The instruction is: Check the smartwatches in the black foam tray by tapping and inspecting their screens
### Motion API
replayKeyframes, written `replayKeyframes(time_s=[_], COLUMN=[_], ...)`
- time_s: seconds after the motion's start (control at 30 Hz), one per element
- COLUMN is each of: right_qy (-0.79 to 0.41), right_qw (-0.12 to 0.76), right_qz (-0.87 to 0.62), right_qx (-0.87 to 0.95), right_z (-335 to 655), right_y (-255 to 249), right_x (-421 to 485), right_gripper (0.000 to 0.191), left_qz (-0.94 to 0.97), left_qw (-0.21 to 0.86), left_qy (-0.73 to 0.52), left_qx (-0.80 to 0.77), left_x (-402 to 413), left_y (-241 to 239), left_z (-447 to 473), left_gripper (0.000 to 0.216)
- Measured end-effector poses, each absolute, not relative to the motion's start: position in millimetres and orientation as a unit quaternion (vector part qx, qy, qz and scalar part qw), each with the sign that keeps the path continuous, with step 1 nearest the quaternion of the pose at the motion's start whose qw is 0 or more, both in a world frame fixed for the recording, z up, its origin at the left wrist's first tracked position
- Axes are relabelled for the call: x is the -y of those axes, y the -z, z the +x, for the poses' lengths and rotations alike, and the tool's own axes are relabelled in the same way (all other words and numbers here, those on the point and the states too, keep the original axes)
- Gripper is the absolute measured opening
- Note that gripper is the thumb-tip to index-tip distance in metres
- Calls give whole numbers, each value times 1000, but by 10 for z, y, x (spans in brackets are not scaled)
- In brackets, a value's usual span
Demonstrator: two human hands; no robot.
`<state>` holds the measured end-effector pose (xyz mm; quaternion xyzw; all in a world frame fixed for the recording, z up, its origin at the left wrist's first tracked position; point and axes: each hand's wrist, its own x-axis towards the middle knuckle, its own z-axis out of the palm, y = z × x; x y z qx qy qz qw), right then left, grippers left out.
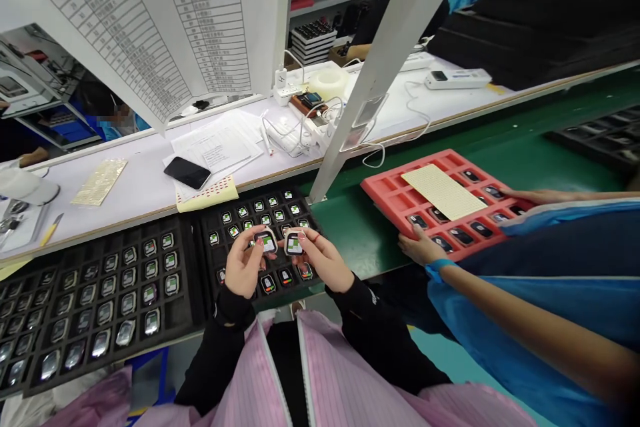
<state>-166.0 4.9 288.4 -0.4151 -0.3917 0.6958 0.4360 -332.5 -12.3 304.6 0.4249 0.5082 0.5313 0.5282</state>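
- A long white bench (145,197) runs across the far side, with a green belt (505,140) along its right-hand stretch
- A large printed chart (100,20) hangs over the bench at left, and a grey post (380,80) rises near the belt
- A person in a pink striped smock (330,373) with black sleeves (380,340) stands at the near edge
- To the right, a co-worker in a blue smock (525,320) has both hands on a red tray (385,190), which has dark watches in its pockets and a beige sheet (443,191) lying over part of it
- Two black foam trays sit side by side, the left tray (100,247) and the right tray (240,197), both packed with rows of watches
- Above the right tray, the left hand (243,267) pinches the left watch (265,241) between thumb and fingers
- The right hand (320,260) pinches the right watch (295,244) the same way; the hands are apart, the watches just beside each other, screens lit
- On the bench, a black phone (187,172) rests on papers (220,153), near a yellow pad (207,193)
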Motion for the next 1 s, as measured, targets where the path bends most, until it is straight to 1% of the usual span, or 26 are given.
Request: replayKeyframes(time_s=[0.1, 0.33, 0.53, 0.73, 1.0], right_qy=[-692, -668, -674, -677, -667], right_qw=[450, 467, 442, 445, 440], right_qz=[-412, -408, -417, -413, -427], right_qx=[386, 412, 419, 416, 424], right_z=[-1592, -1500, -1468, -1453, -1484], right_y=[-2935, -3066, -3116, -3181, -3214], right_x=[4, 121, 179, 220, 248], right_gripper=[52, 46, 49, 53, 49], left_qz=[429, 457, 476, 488, 495], left_qw=[529, 540, 522, 512, 476], left_qy=[-544, -530, -523, -521, -536], left_qx=[-490, -468, -477, -478, -491], left_x=[170, 316, 387, 450, 514], left_y=[-3144, -3277, -3316, -3346, -3405], left_z=[-3233, -3104, -3054, -3063, -3058], left_gripper=[42, 39, 40, 38, 37])
